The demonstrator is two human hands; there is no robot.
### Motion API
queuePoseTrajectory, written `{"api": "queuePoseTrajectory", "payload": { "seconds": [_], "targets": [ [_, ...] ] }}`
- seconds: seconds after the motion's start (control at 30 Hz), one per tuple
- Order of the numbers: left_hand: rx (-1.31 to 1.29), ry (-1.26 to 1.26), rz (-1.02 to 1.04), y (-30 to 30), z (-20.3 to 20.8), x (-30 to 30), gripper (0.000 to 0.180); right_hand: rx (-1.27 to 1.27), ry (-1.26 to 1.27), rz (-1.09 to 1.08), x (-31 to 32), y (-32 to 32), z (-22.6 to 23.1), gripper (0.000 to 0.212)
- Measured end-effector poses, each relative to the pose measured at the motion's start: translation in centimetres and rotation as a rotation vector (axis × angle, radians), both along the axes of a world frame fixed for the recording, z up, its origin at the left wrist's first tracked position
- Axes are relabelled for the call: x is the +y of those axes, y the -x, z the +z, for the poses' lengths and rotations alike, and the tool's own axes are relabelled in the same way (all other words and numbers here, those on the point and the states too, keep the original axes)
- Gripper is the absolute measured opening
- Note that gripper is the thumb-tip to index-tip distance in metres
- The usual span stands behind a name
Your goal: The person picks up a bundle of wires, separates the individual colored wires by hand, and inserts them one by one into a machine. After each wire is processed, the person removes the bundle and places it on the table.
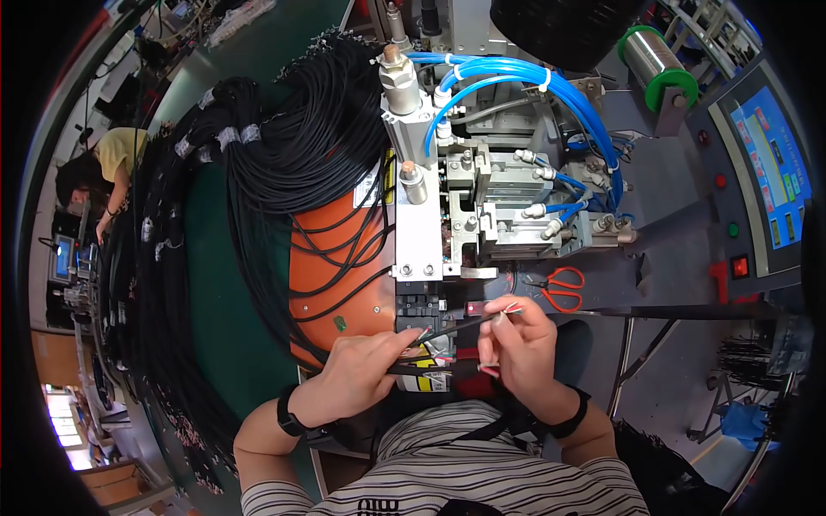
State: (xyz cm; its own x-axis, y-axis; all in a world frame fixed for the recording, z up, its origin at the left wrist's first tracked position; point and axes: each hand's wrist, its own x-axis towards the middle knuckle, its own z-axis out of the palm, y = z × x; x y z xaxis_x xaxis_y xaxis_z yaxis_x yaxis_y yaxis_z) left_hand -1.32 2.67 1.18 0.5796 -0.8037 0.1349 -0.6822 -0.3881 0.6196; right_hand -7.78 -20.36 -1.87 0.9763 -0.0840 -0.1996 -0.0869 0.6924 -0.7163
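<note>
My left hand (354, 375) is closed around black cables whose stripped ends, with thin coloured wires, poke out past the fingers. One black cable (459, 327) runs from it up to my right hand (521, 351). There the fingers pinch that cable near its end, and fine red and white wires (514, 308) fan out above the fingertips. Both hands are just in front of the machine's black fixture (419, 308), below a metal block with pneumatic cylinders (516, 228). A yellow-and-white label (424, 378) shows under the cables, partly hidden.
A thick bundle of black cables (297, 146) lies across the orange plate (331, 267) and green table (206, 267) on the left. Red-handled scissors (564, 290) lie right of the fixture. Farther right are a control screen (774, 172) and a wire spool (656, 67). Another person (116, 168) works far left.
</note>
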Motion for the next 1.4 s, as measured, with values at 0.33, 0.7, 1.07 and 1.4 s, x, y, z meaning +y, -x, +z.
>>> {"api": "queuePoseTrajectory", "payload": {
  "seconds": [0.33, 0.7, 1.07, 1.4],
  "targets": [
    [-0.222, 0.068, 0.061, -0.1, -0.7, -2.7, 0.055, -0.241, 0.434, 0.122, 1.8, -0.9, -1.7, 0.014],
    [-0.049, 0.265, 0.005, -0.8, -1.4, -2.8, 0.03, -0.127, 0.189, 0.079, 1.5, -0.8, -1.1, 0.017],
    [0.24, 0.209, 0.159, -1.4, -1.2, -2.4, 0.046, -0.324, 0.516, 0.045, 1.3, -1.7, -2.5, 0.03],
    [0.034, 0.126, 0.151, 0.0, -0.8, -2.7, 0.06, -0.377, 0.653, 0.204, 0.9, -2.5, -0.6, 0.028]
  ]
}}
